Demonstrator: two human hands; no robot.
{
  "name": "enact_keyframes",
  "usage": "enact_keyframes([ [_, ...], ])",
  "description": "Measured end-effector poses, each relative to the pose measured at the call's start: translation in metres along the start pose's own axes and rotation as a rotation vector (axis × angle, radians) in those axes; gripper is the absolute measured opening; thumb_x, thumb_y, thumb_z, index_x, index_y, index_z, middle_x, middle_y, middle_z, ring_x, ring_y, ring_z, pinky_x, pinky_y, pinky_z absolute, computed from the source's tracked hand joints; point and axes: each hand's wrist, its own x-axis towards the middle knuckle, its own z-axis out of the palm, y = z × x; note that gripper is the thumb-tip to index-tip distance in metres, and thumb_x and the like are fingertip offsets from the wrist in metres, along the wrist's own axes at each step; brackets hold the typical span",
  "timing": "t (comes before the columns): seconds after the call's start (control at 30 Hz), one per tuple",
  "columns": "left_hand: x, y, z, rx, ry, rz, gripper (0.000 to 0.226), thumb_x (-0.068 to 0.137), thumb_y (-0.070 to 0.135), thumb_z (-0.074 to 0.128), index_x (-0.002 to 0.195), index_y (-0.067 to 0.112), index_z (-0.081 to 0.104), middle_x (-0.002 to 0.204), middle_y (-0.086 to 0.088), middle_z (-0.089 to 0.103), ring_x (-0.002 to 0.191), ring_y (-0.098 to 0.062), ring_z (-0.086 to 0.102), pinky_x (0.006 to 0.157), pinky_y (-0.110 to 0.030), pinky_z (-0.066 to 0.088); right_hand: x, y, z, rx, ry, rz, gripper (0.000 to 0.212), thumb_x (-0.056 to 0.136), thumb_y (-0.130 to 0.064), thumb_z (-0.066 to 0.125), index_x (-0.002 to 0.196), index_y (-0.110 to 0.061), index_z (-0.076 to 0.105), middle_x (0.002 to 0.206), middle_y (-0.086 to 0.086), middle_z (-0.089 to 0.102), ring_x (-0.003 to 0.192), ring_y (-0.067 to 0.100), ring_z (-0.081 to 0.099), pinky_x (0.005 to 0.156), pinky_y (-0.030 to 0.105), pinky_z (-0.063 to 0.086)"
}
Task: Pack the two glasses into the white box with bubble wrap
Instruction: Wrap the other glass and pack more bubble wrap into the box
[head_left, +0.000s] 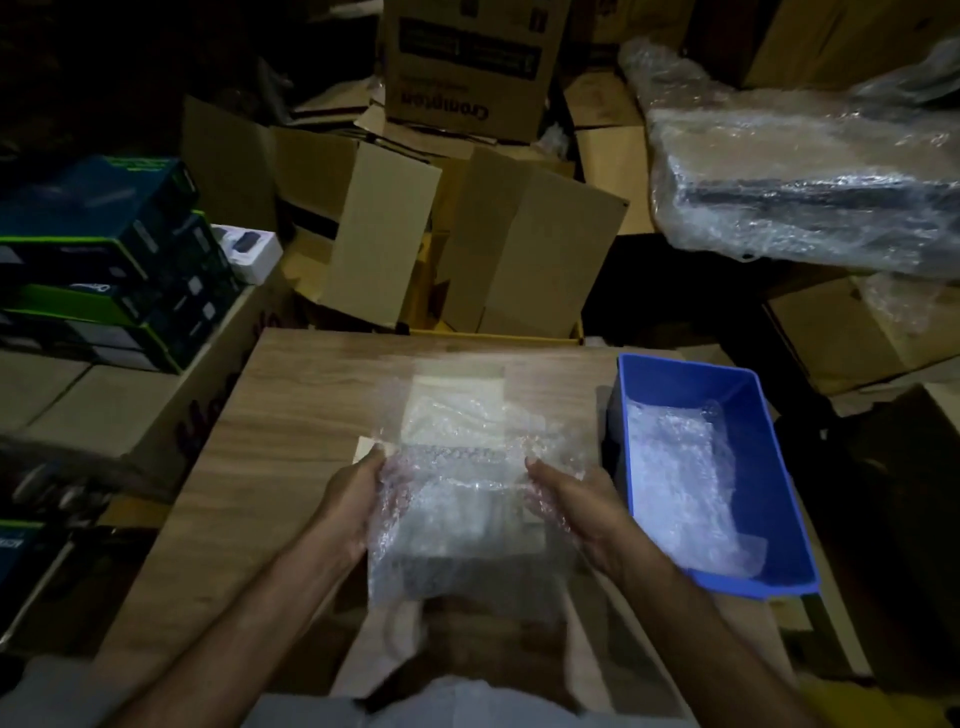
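At frame centre, left hand (353, 499) and right hand (569, 501) pinched a bubble-wrap sheet (462, 514) over the white box (452, 410); it probably could snag or slip.

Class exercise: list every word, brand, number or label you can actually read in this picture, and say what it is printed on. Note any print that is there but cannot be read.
"Crompton", upside down, on the tall cardboard box at the back.
The dark label panels above it on that box: too blurred to read.
Print on the stacked blue and green boxes at left: too small and dark to read.
Red lettering on the side of the carton under them: partly hidden, unreadable.
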Motion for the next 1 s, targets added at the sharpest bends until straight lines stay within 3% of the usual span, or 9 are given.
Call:
enact_keyframes([
  [0.13, -0.008, -0.002, -0.008, 0.105, 0.033, 0.246, 0.025, 0.105, 0.022, 0.052, 0.123, 0.007, 0.061, 0.106, -0.013, 0.074, 0.073, -0.011, 0.073, 0.059, -0.026, 0.056, -0.011, 0.005, -0.005, -0.149, 0.003, -0.229, 0.103, 0.079, -0.012, 0.086, 0.158, -0.034, 0.023, 0.142, -0.002, 0.044, 0.095, 0.005, 0.066, 0.072, 0.022, 0.061],
  [0.23, -0.011, 0.002, -0.020, 0.185, 0.024, 0.441, 0.050, 0.102, 0.014, 0.057, 0.147, 0.025, 0.039, 0.143, -0.001, 0.050, 0.093, -0.003, 0.069, 0.062, -0.019, 0.059, -0.014, 0.001, -0.016, -0.342, -0.147, -0.322, 0.098, 0.072, -0.007, 0.089, 0.150, -0.039, 0.041, 0.138, 0.006, 0.056, 0.107, 0.013, 0.067, 0.077, 0.023, 0.059],
  [0.3, -0.013, 0.008, -0.031, 0.246, -0.059, 0.495, 0.061, 0.100, 0.017, 0.060, 0.150, 0.042, 0.035, 0.143, 0.008, 0.045, 0.108, -0.006, 0.062, 0.070, -0.021, 0.060, -0.013, -0.001, -0.018, -0.520, -0.163, -0.353, 0.079, 0.069, -0.004, 0.091, 0.138, -0.028, 0.060, 0.122, 0.007, 0.067, 0.095, 0.008, 0.071, 0.077, 0.020, 0.058],
  [0.47, -0.014, 0.021, -0.052, 0.565, -0.357, 0.450, 0.068, 0.072, 0.019, 0.089, 0.132, 0.036, 0.062, 0.125, 0.011, 0.065, 0.105, -0.003, 0.068, 0.086, -0.021, 0.058, -0.013, -0.011, -0.005, -0.826, -0.065, -0.476, 0.059, 0.077, -0.012, 0.087, 0.131, -0.019, 0.065, 0.117, -0.006, 0.068, 0.097, 0.001, 0.066, 0.077, 0.009, 0.054],
  [0.57, -0.006, 0.020, -0.049, 0.892, -0.152, 0.675, 0.037, 0.071, 0.026, 0.090, 0.106, 0.027, 0.077, 0.101, 0.017, 0.067, 0.092, 0.001, 0.066, 0.079, -0.023, 0.057, -0.002, -0.016, -0.007, -1.091, -0.054, -0.567, 0.017, 0.082, -0.031, 0.078, 0.098, -0.039, 0.076, 0.098, 0.003, 0.072, 0.091, 0.016, 0.068, 0.078, 0.028, 0.057],
  [0.63, -0.001, 0.019, -0.050, 0.939, -0.040, 0.738, 0.016, 0.077, 0.035, 0.085, 0.086, 0.024, 0.078, 0.093, 0.013, 0.060, 0.087, -0.002, 0.059, 0.074, -0.032, 0.055, 0.005, -0.020, -0.015, -1.195, -0.093, -0.608, 0.017, 0.084, -0.039, 0.071, 0.068, -0.043, 0.067, 0.088, 0.006, 0.063, 0.092, 0.020, 0.058, 0.078, 0.030, 0.048],
  [0.77, 0.003, 0.021, -0.065, 1.004, -0.161, 0.688, 0.033, 0.080, 0.058, 0.073, 0.086, 0.026, 0.078, 0.120, 0.011, 0.059, 0.117, -0.010, 0.054, 0.092, -0.041, 0.052, -0.002, -0.036, -0.025, -0.917, -0.257, -0.485, 0.022, 0.093, -0.036, 0.071, 0.095, -0.014, 0.073, 0.106, 0.004, 0.069, 0.102, 0.015, 0.063, 0.086, 0.034, 0.052],
  [0.93, -0.022, 0.058, -0.073, 0.928, -0.788, 0.357, 0.010, 0.087, 0.023, 0.079, 0.096, 0.018, 0.076, 0.094, -0.008, 0.075, 0.089, -0.032, 0.071, 0.082, -0.055, 0.057, -0.018, -0.057, -0.004, -0.554, -0.350, -0.433, 0.018, 0.097, -0.026, 0.067, 0.093, -0.010, 0.073, 0.086, 0.005, 0.076, 0.076, 0.019, 0.072, 0.067, 0.030, 0.057],
  [1.0, -0.029, 0.069, -0.060, 0.927, -0.886, 0.313, 0.037, 0.083, 0.017, 0.083, 0.117, 0.019, 0.068, 0.109, -0.005, 0.075, 0.101, -0.026, 0.071, 0.090, -0.047, 0.058, -0.021, -0.066, 0.010, -0.471, -0.417, -0.376, 0.020, 0.096, -0.027, 0.067, 0.097, -0.009, 0.074, 0.094, 0.009, 0.078, 0.081, 0.021, 0.074, 0.070, 0.030, 0.059],
])
